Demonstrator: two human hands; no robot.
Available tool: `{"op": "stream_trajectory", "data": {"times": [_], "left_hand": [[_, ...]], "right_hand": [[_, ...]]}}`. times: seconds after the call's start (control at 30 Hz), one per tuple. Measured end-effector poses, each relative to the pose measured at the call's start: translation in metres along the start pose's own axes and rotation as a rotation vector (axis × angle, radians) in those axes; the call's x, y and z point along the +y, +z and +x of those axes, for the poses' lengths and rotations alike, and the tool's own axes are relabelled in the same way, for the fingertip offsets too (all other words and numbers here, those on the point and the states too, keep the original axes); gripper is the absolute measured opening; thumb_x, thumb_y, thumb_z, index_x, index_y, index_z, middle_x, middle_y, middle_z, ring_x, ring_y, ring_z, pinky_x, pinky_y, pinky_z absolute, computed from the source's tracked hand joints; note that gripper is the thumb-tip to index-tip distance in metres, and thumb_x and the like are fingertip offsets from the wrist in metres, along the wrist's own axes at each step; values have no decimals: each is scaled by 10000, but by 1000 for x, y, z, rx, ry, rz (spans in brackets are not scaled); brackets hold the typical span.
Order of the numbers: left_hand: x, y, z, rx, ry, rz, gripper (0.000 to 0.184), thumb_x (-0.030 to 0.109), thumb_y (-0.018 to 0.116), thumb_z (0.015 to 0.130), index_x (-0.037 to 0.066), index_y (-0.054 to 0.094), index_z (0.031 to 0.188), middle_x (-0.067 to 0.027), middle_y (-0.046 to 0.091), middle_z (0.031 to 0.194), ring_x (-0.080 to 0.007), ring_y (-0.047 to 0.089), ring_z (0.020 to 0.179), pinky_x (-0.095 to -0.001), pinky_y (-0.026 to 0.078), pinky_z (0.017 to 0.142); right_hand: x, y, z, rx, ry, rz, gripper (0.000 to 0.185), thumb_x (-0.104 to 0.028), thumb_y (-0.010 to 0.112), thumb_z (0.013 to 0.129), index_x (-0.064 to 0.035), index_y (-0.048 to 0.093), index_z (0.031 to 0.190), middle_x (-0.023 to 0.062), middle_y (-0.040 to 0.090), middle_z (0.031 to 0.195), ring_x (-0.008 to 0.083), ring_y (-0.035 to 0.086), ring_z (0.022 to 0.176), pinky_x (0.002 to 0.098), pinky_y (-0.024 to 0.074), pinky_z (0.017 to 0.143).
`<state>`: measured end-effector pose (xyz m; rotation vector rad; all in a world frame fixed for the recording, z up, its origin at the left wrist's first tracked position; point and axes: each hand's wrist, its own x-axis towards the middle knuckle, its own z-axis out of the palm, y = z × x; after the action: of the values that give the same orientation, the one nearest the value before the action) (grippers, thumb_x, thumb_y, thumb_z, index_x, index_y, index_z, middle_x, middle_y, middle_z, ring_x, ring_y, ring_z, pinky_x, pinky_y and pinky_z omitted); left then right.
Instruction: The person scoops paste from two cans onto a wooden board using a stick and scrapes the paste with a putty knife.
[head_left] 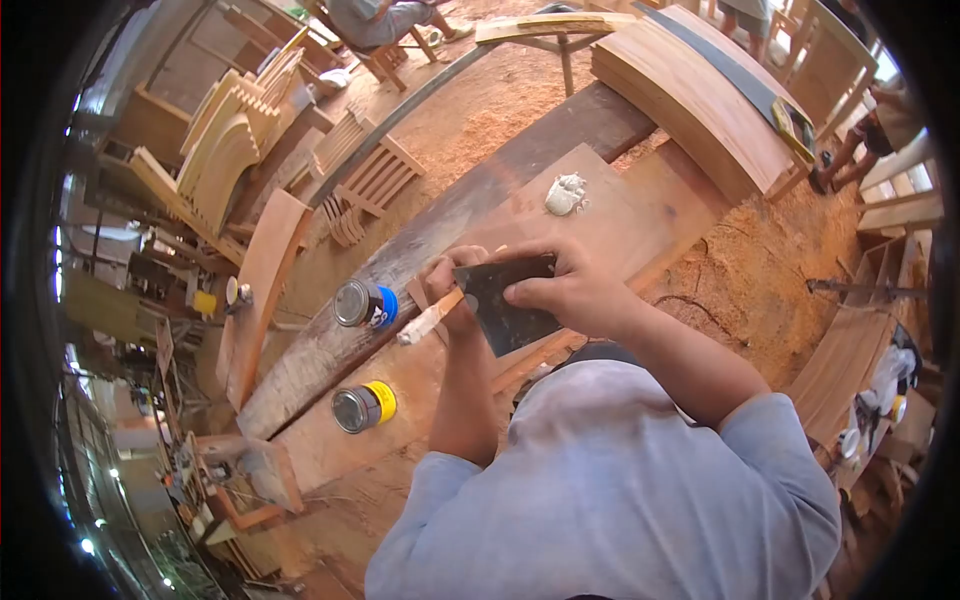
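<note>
Blue shirt [640,480] — two cans [367,304] near left hand [446,275], white lump [567,194] beyond.

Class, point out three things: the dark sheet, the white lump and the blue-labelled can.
Dark sheet [515,312], head view: middle of its face.
White lump [566,195], head view: centre of its upper surface.
Blue-labelled can [365,304], head view: dark end, beside the label.
</note>
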<state>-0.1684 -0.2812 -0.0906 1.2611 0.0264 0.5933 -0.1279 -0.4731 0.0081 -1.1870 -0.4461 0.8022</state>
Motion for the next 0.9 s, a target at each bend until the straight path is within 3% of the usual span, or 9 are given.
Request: {"op": "stream_trajectory", "data": {"times": [0.03,0.07,0.17,0.33,0.4,0.5,0.63,0.83,0.9], "left_hand": [[3,6,3,-6,-65,-278,411,331,429,885,2,597,707,-118,628,720,-210,571,678,-337,479,693],[-1,3,12,-275,5,-301,402,314,422,878,40,519,600,-81,534,596,-194,478,585,-340,402,597],[3,9,13,-235,54,-127,412,307,417,873,72,436,535,-56,447,527,-175,396,535,-345,319,549],[-3,4,21,-243,11,-57,409,297,431,839,72,406,498,-49,435,501,-164,382,495,-341,304,523],[8,16,18,-200,153,26,370,201,438,858,61,338,531,-42,400,513,-132,354,494,-316,264,494],[18,9,17,-240,17,161,373,198,453,863,54,357,533,-50,427,521,-138,364,494,-320,276,499],[6,-2,18,-274,70,157,380,209,468,874,47,398,538,-60,456,534,-147,387,508,-320,303,517],[-1,1,9,-71,88,152,382,236,492,876,34,461,554,-66,487,553,-155,438,555,-314,347,554],[-1,1,8,-24,143,340,376,234,479,868,37,449,549,-64,479,545,-154,440,577,-311,356,575]], "right_hand": [[0,0,-2,-15,13,-46,317,-65,671,839,32,651,1140,89,694,999,135,652,891,286,524,822],[0,0,-3,-31,28,-90,327,-55,672,854,42,641,1165,92,695,1040,135,654,915,288,521,853],[-9,5,-15,-16,-18,-77,333,-64,685,856,50,638,1164,98,698,1044,137,652,935,291,520,858],[-7,7,-23,17,0,32,337,-74,696,859,54,636,1165,108,696,1065,137,651,953,294,520,861],[-6,7,-24,19,-17,35,337,-76,698,860,55,636,1164,110,696,1069,138,652,951,295,521,858],[-7,7,-29,12,23,116,335,-75,695,863,61,632,1162,107,696,1067,136,655,936,292,524,849],[-8,10,-33,-12,4,114,330,-68,693,864,65,630,1160,96,697,1050,126,654,922,287,525,838],[-14,14,-36,-41,12,177,334,-58,699,861,60,628,1165,91,698,1042,121,653,913,281,523,829],[-18,14,-40,-44,7,178,341,-52,705,856,58,626,1169,90,697,1040,121,654,907,277,522,825]]}}
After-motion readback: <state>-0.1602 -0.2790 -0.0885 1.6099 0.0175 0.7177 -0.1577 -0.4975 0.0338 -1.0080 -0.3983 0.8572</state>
